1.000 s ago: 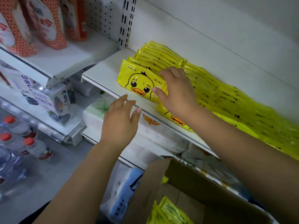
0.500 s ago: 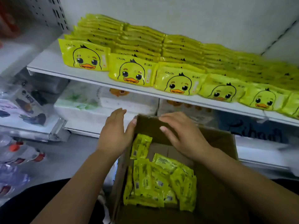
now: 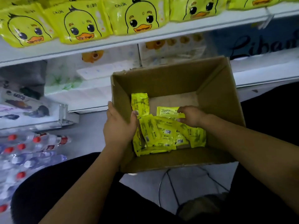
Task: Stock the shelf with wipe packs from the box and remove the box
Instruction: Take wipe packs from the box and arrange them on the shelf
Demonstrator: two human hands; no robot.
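Observation:
An open cardboard box [image 3: 216,97] sits below me with several yellow wipe packs [image 3: 163,135] lying in its bottom. My left hand [image 3: 119,125] grips the box's left wall, thumb inside and fingers outside. Inside the box, my right hand [image 3: 192,117] has its fingers curled on one yellow pack [image 3: 166,111] at the top of the pile. Above, a white shelf [image 3: 186,28] carries a row of yellow duck-face wipe packs [image 3: 80,23] standing along its front edge.
Under the shelf lie white tissue packs [image 3: 90,81] and a blue pack [image 3: 262,44]. Bottled water with red caps [image 3: 34,146] lies on the floor at the left. My dark trouser legs flank the box, and a thin cable [image 3: 169,186] runs over the pale floor.
My hands left the shelf and came down to the box. The left hand took hold of the box wall, the right reached down onto the packs. The view tilted downward.

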